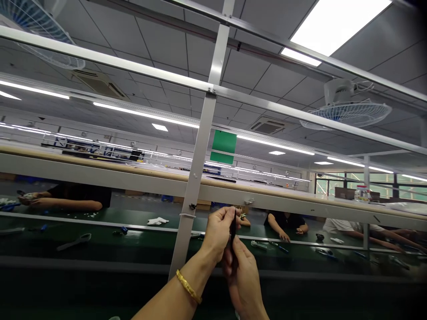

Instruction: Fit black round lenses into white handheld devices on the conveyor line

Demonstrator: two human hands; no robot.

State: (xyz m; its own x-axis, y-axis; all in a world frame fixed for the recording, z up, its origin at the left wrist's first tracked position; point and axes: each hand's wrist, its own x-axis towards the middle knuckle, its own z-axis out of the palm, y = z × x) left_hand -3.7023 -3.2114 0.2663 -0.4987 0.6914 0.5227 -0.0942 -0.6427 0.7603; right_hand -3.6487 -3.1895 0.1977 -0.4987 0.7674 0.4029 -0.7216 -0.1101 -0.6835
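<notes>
Both of my hands are raised in the middle of the view. My left hand (216, 233), with a gold bangle (188, 286) at the wrist, pinches the upper end of a thin black strip (233, 227). Lower and to the right, my right hand (246, 276) has its fingers closed round the lower part of the same strip. The strip stands roughly upright and edge-on, so its exact kind does not show. My fingers hide part of it.
A metal post (195, 178) rises just left of my hands, below a long shelf (140, 171). Behind lies a dark green belt (133, 240) with a white glove (158, 221), a pale looped strap (75, 242) and small blue parts. Several people's arms (73, 204) rest beyond it.
</notes>
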